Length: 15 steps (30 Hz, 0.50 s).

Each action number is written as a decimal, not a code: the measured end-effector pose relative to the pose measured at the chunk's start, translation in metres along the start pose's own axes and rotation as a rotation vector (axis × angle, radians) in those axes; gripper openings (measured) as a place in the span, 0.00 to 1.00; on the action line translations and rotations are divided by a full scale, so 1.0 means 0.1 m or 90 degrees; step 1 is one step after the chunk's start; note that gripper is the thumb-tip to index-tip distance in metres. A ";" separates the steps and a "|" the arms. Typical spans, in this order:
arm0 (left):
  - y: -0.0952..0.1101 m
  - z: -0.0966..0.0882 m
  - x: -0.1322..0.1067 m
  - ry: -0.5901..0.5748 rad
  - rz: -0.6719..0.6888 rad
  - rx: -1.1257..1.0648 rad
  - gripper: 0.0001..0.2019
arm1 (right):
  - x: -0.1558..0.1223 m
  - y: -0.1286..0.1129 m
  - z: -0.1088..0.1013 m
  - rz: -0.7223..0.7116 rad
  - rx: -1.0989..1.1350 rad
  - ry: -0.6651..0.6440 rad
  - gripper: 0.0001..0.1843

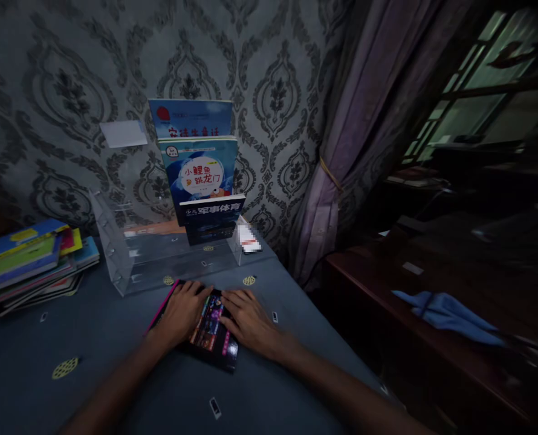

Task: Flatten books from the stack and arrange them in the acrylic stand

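Note:
A black book (211, 320) with a pink spine and small colourful pictures on its cover lies on the blue tablecloth (128, 362). My left hand (182, 311) rests flat on its left part, fingers stretched out. On its right part lies my right hand (249, 320), fingers also extended and slightly apart. Just beyond the hands stands a clear tiered book rack (111, 248). Its right side holds a dark book (214, 208) in front, a blue-green book (196, 166) behind it, and a taller blue book (190, 115) at the back.
A pile of several books (24, 260) sits at the left. A small white item (249, 237), blurred out, lies by the rack's right end. Patterned wall and a tied purple curtain (341, 139) rise behind. To the right, a reddish-brown surface (364, 284) carries a blue cloth (450, 317).

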<state>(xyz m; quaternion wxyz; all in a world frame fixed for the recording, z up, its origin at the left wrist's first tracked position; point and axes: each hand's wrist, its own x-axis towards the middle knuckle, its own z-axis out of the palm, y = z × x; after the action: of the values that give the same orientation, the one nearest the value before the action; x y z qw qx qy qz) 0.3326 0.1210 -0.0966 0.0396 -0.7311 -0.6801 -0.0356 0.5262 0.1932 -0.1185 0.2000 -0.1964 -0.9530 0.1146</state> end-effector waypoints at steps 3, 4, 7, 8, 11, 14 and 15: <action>0.01 0.00 0.02 -0.003 -0.009 0.004 0.20 | 0.05 0.01 0.03 0.001 0.002 -0.002 0.19; 0.01 0.00 0.03 -0.003 -0.010 0.005 0.19 | 0.06 0.02 0.03 0.003 0.004 0.000 0.19; 0.01 0.00 0.04 -0.006 -0.014 -0.001 0.19 | 0.05 0.05 0.05 0.001 0.019 -0.002 0.19; 0.01 0.01 0.04 -0.007 -0.014 -0.003 0.19 | 0.05 0.05 0.05 0.000 0.025 -0.004 0.20; 0.01 0.02 0.01 -0.009 0.000 0.000 0.22 | 0.02 0.09 0.07 0.003 0.038 -0.004 0.20; 0.02 0.03 0.00 -0.010 0.010 0.004 0.25 | -0.01 0.13 0.09 0.015 0.052 0.020 0.18; 0.03 0.02 0.00 -0.012 0.007 0.004 0.24 | -0.01 0.15 0.09 0.022 0.058 0.028 0.18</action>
<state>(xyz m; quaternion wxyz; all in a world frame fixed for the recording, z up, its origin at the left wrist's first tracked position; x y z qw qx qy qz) 0.3354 0.1215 -0.0985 0.0359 -0.7353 -0.6763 -0.0260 0.5285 0.2043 -0.1312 0.2279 -0.2060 -0.9387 0.1566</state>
